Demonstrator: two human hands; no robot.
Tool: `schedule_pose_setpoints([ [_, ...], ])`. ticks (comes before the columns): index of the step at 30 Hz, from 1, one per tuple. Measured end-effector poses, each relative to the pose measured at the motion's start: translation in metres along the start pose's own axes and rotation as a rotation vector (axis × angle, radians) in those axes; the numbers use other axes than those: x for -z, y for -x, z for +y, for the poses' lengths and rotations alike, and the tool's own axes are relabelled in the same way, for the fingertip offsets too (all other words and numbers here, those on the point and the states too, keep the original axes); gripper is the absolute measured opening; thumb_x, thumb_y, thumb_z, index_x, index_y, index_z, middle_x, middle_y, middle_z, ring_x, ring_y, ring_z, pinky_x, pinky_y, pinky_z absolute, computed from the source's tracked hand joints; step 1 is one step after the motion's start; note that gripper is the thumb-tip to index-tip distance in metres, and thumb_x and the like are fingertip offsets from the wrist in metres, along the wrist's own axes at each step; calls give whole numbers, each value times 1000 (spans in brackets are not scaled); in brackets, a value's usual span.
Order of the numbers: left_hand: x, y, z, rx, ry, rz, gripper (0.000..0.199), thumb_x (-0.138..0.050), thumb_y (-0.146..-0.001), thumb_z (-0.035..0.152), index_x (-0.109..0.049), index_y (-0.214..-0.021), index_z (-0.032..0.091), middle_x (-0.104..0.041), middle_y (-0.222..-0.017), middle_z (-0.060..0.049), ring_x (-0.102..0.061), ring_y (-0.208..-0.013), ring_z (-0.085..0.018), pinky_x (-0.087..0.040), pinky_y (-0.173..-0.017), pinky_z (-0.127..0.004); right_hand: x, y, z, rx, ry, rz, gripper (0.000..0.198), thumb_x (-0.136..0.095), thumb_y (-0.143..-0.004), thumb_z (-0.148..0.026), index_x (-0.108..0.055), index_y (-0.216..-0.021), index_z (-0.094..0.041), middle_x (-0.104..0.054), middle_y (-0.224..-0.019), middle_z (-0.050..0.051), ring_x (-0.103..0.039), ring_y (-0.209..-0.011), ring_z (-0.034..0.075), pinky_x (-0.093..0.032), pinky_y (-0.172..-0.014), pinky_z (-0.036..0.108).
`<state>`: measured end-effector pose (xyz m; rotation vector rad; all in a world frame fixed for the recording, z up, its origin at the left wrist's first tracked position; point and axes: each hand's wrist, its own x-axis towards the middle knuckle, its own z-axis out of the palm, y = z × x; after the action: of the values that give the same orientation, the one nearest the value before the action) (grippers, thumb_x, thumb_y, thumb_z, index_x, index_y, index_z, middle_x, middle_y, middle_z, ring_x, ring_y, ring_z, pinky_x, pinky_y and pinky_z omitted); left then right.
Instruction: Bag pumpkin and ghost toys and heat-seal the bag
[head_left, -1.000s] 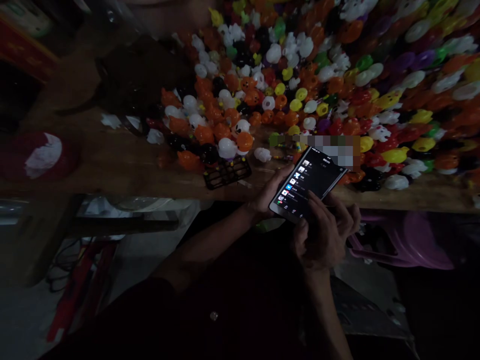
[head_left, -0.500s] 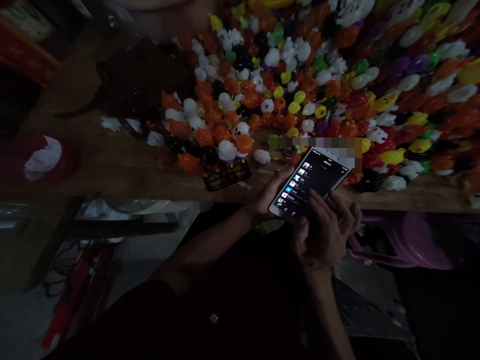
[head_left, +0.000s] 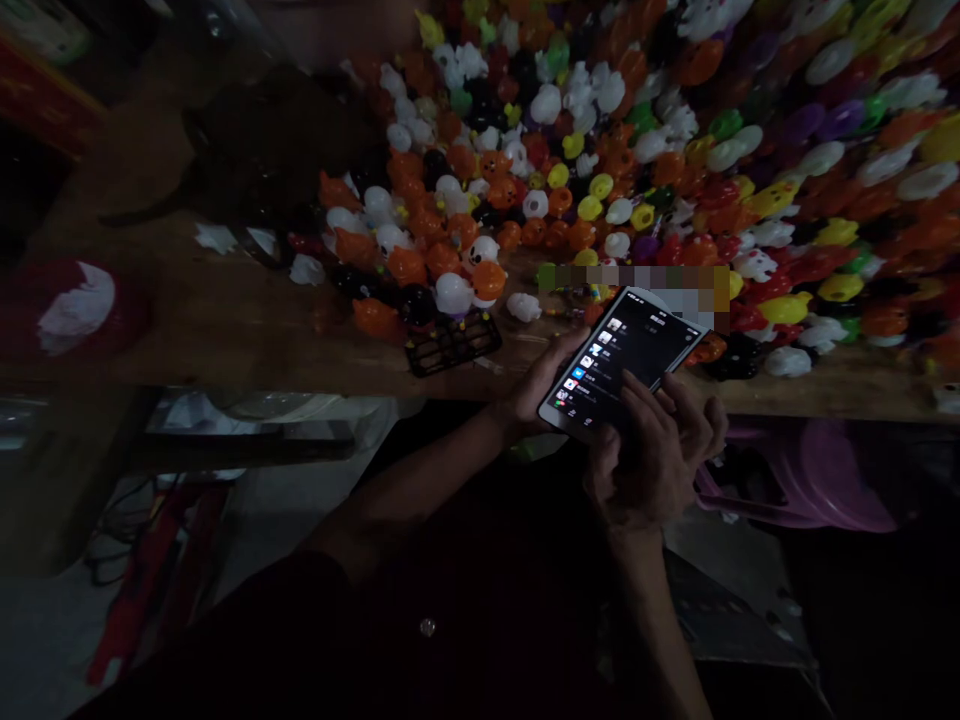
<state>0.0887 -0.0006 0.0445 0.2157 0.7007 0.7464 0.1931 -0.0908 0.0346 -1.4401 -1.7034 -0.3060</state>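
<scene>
A white-framed smartphone (head_left: 637, 345) with a lit dark screen is tilted above the table's front edge. My left hand (head_left: 538, 385) grips it along its lower left side. Over the lower right of the screen hovers my right hand (head_left: 656, 450), fingers apart and slightly bent, holding nothing; whether a fingertip touches the glass I cannot tell. The screen shows a list with small round or square pictures. Behind the phone, small plastic animal figures (head_left: 450, 255) in orange, white, black and yellow crowd the table. A black grid tray (head_left: 454, 345) lies left of the phone.
The wooden table (head_left: 247, 345) runs across the view. At its left stands a red round container (head_left: 127, 310) with white paper in it. A pink plastic stool (head_left: 832, 475) is below the edge at right; a red object (head_left: 142, 590) lies on the floor at left.
The view has shifted slightly, so the table and floor things appear a little higher. Both hands and the phone keep nearly the same pose.
</scene>
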Motion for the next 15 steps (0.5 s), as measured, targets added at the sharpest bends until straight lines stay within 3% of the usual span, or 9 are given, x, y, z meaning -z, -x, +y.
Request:
schedule_pose_setpoints([
  [5, 9, -6, -3, 62, 4, -109, 46, -44, -103, 48, -77, -108, 17, -78, -92, -10, -73, -91, -26, -57, -86, -36, 1, 0, -2, -10, -15, 5, 31, -57, -93, -21, -61, -124, -21, -75, -120, 7, -60, -131, 30, -33, -117, 63],
  [12, 11, -7, -4, 39, -30, -91, 48, -42, -104, 46, -76, -89, 16, -76, -86, -9, -72, -84, -24, -57, -80, -33, 0, 3, -3, -27, -21, -10, 32, -57, -93, -22, -61, -125, -22, -75, -120, 6, -60, -131, 30, -32, -118, 63],
  [15, 9, -5, -4, 28, -18, -100, 49, -40, -105, 44, -77, -93, 15, -77, -85, -10, -73, -84, -25, -58, -77, -34, 0, 3, -3, -31, -32, -17, 34, -58, -92, -20, -61, -126, -22, -75, -121, 6, -59, -132, 30, -32, -118, 64],
])
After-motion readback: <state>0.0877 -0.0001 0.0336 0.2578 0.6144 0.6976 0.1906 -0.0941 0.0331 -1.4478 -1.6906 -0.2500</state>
